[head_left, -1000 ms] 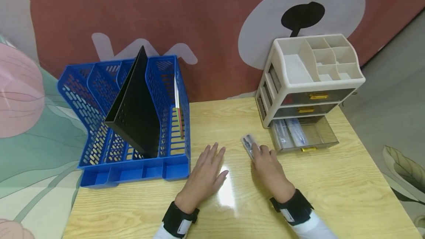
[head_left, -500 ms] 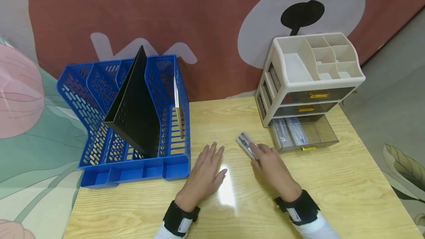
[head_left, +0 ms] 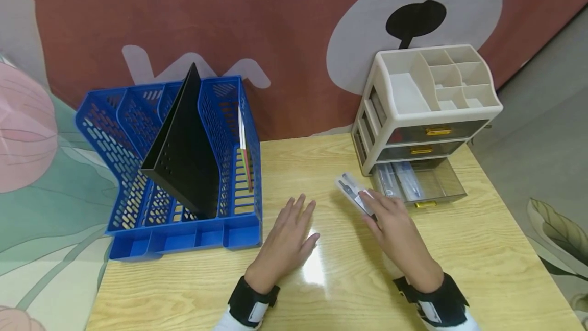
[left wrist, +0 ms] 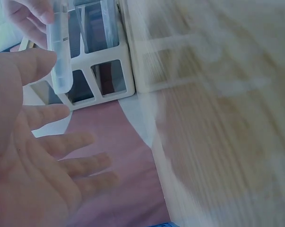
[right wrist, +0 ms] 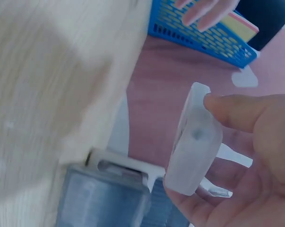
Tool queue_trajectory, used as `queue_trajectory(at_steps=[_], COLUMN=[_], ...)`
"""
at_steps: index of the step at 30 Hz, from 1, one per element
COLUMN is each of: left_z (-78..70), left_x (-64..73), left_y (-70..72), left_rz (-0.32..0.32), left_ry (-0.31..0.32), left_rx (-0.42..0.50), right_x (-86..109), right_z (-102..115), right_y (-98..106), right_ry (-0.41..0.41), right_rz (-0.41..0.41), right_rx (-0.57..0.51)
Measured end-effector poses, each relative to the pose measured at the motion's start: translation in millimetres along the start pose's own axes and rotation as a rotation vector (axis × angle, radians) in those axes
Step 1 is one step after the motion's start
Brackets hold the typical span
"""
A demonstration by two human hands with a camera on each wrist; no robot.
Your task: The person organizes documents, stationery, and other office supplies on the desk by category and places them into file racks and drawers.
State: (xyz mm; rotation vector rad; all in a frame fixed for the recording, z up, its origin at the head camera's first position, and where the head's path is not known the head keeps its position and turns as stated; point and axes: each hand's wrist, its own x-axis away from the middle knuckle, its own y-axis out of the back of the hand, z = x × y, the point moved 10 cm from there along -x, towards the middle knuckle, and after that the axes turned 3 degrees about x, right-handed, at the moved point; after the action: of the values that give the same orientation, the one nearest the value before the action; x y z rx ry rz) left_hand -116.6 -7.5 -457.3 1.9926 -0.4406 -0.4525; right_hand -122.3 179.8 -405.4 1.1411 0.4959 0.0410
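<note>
A small clear plastic case [head_left: 350, 189] with a slim dark metal tool inside tilts in my right hand [head_left: 398, 223], pinched between thumb and fingers. The right wrist view shows the case [right wrist: 195, 142] from its end, raised from the tabletop. Just beyond the hand is the pulled-out smoky drawer [head_left: 447, 194], holding clear-wrapped slim items [head_left: 409, 180] along its left side. My left hand [head_left: 286, 249] lies palm down over the table with fingers straight and spread, holding nothing. In the left wrist view the case [left wrist: 62, 52] hangs beyond the left thumb.
The white desktop drawer unit [head_left: 441, 116] stands at the back right, its two upper drawers pushed in. A blue file rack [head_left: 184, 234] at left holds a black folder [head_left: 186, 167] and thin booklets [head_left: 245, 152]. A printed curtain [head_left: 294, 65] hangs behind the wooden table [head_left: 312, 167].
My right hand has shifted right and lifted the case up from the table, tilting it near the open drawer. The left hand has hardly moved.
</note>
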Motion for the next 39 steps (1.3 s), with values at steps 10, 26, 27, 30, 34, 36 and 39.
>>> queue_trajectory(at_steps=[10, 26, 27, 30, 34, 36, 39], left_z=[-12.0, -14.4, -13.9, -11.9, -9.0, -7.7, -4.0], left_x=[-0.3, -1.9, -1.6, -0.5, 2.6, 4.7, 8.6], left_y=[-1.3, -10.2, -10.1, -9.5, -8.9, -7.9, -5.9], left_rz=[-0.003, 0.048, 0.050, 0.055, 0.061, 0.063, 0.068], left_ry=[-0.074, -0.151, -0.154, -0.156, -0.150, -0.148, -0.137], left_rx=[-0.030, -0.102, -0.112, -0.124, -0.123, -0.123, -0.122], right_x=[8.0, 7.3, 6.2, 1.5, -4.5, -7.7, -13.2], right_z=[-17.2, -74.9, -80.1, -94.0, -111.1, -118.4, -127.0], right_y=[36.2, 70.2, 70.4, 70.6, 67.2, 64.8, 60.6], right_ry=[0.010, -0.090, -0.102, -0.113, -0.123, -0.128, -0.131], right_rz=[-0.095, -0.085, -0.068, -0.015, 0.076, 0.117, 0.161], right_rx=[0.097, 0.267, 0.271, 0.289, 0.310, 0.315, 0.312])
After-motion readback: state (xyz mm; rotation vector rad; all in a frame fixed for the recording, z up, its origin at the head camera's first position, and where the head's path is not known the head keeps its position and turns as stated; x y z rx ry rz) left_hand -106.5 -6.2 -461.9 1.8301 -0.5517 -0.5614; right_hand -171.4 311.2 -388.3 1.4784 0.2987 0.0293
